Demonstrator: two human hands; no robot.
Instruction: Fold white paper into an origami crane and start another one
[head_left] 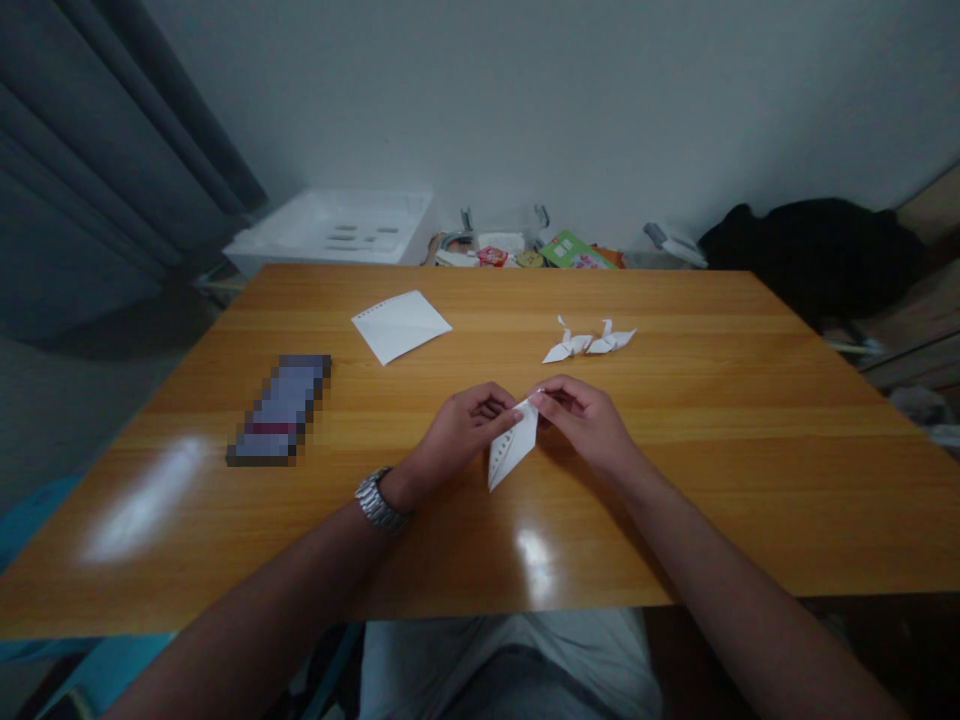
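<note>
L to R on the tabletop (750, 450): 1 pixelated dark block (277, 410), 1 flat sheet (401, 325) farther back. At centre the left hand (457, 430) and right hand (589, 420), 2 in all, both pinch 1 folded paper (514, 445) btw. them at its top corner, its lower tip pointing toward the person. 2 cranes (589, 342) sit side by side just beyond the right hand.

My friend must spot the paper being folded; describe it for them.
On the wooden table, look between the left hand and right hand. The folded paper pinched there is a narrow point, unlike the flat sheet and two cranes farther back.
</note>
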